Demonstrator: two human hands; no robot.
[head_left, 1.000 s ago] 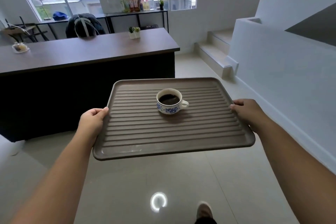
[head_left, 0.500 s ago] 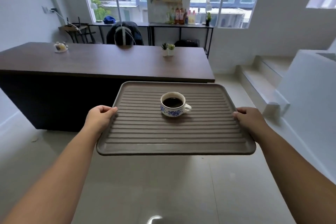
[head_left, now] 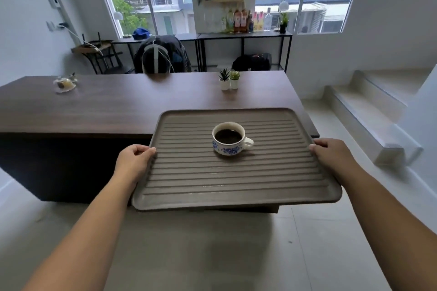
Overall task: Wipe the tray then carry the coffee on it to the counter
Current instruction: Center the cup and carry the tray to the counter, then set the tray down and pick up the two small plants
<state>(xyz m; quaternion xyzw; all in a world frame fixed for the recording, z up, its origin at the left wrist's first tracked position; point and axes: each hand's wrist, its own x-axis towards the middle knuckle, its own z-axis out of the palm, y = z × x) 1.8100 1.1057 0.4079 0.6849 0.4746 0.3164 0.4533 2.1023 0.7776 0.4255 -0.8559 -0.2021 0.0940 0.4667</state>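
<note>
The left hand (head_left: 134, 160) grips the left rim and the right hand (head_left: 331, 156) the right rim of the ribbed brown tray (head_left: 212, 186), held level with its far edge over the near edge of the dark wooden worktop (head_left: 118, 106), while the blue-patterned cup of coffee (head_left: 229, 138) stands upright near the tray's middle.

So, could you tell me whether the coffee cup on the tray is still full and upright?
Upright and nearly full: the coffee cup sits flat on the tray, dark coffee close to its rim.
</note>
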